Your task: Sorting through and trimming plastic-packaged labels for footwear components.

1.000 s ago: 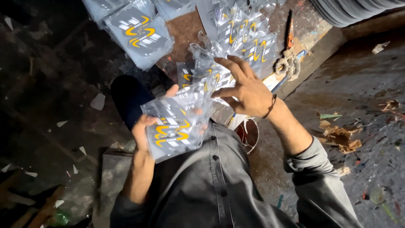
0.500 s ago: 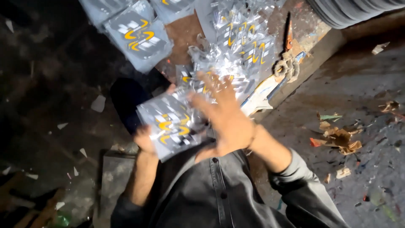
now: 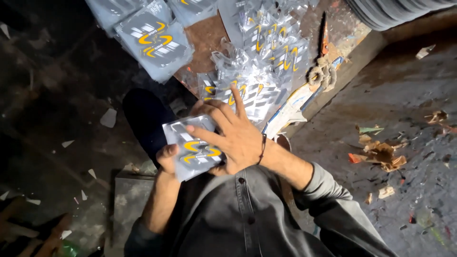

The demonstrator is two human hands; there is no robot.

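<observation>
While a grey, glossy plastic packet with yellow curved markings (image 3: pixel 193 148) is gripped from below by the left hand (image 3: pixel 167 159), the right hand (image 3: pixel 235 138) is laid flat over its top with fingers spread. It is held at chest height, just above the grey shirt (image 3: pixel 238 219). More such packets (image 3: pixel 259 57) are heaped on the brown board (image 3: pixel 204 35) beyond, with rope-handled scissors (image 3: pixel 322 62) beside them.
</observation>
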